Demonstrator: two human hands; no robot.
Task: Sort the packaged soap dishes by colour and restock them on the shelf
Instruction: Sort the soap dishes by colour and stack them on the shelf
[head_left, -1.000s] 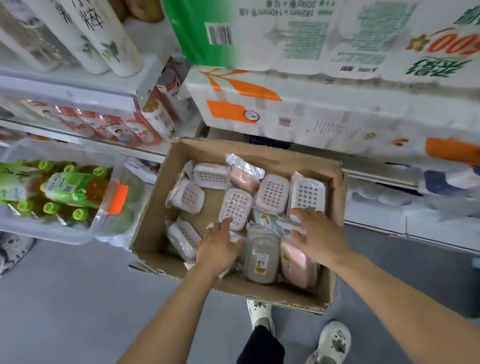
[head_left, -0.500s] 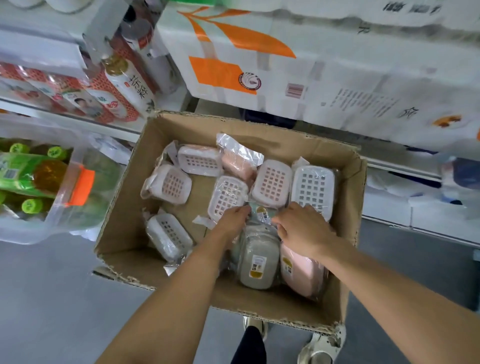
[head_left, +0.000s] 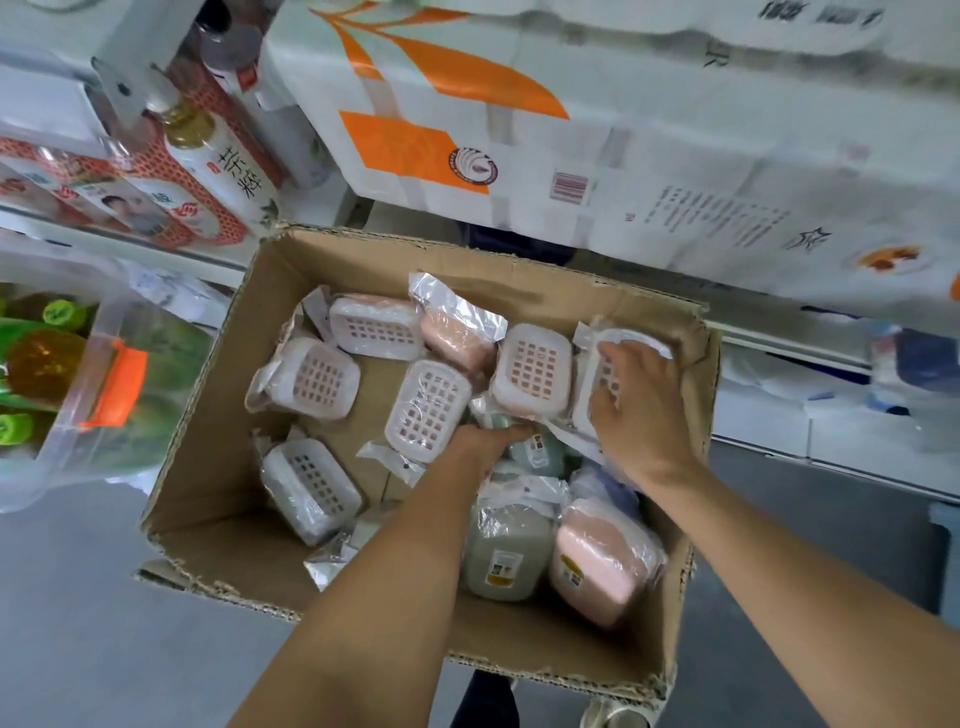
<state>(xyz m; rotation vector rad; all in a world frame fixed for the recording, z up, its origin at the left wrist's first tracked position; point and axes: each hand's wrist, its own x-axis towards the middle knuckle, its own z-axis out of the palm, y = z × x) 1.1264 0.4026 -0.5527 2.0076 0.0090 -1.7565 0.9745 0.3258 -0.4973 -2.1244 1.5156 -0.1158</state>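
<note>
An open cardboard box (head_left: 208, 441) holds several bagged soap dishes. White-topped ones lie at the back and left (head_left: 428, 410) (head_left: 322, 376) (head_left: 532, 369). A grey dish (head_left: 506, 556) and a pink dish (head_left: 597, 561) stand at the near right. My left hand (head_left: 485, 441) reaches into the middle of the pile, fingers curled down on a pale green dish (head_left: 537, 452). My right hand (head_left: 634, 400) grips a white soap dish (head_left: 631, 340) tilted up against the box's right rear wall.
Large toilet-paper packs (head_left: 571, 130) fill the shelf behind the box. A clear bin of green-capped bottles (head_left: 78, 374) stands to the left, with more bottles (head_left: 218, 156) on a shelf above it. Grey floor surrounds the box, and my shoe (head_left: 613, 717) shows below it.
My right hand moved from the pile's middle to the right rear and tipped the white dish up. My left hand pushed deeper onto the green dish. The view came closer.
</note>
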